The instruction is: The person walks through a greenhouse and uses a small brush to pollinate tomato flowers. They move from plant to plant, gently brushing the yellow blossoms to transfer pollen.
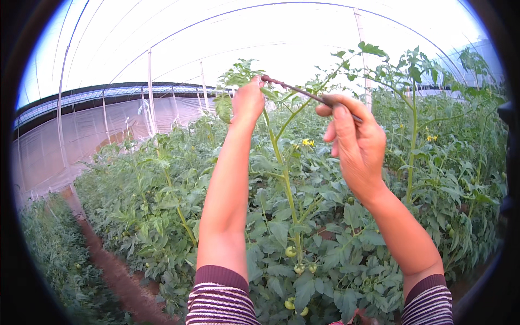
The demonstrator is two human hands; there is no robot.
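My left hand (248,99) is raised, its fingers closed at the leafy top of a tomato plant (286,178). What exactly the fingertips pinch is partly hidden by the hand. In my right hand (359,142) is a thin dark stick (298,90), held between thumb and fingers like a pen. Its thicker end, coated reddish-brown, reaches my left fingertips. Below the hands, the plant's stem forks, with yellow flowers (308,142) beside it. Green tomatoes (290,251) hang low on the plant.
Dense tomato foliage (134,195) surrounds me. A taller plant stem (413,142) stands to the right. At lower left runs a bare soil path (109,268). Support posts (150,89) and a plastic-covered wall (44,150) stand beyond, under a curved greenhouse roof (252,32).
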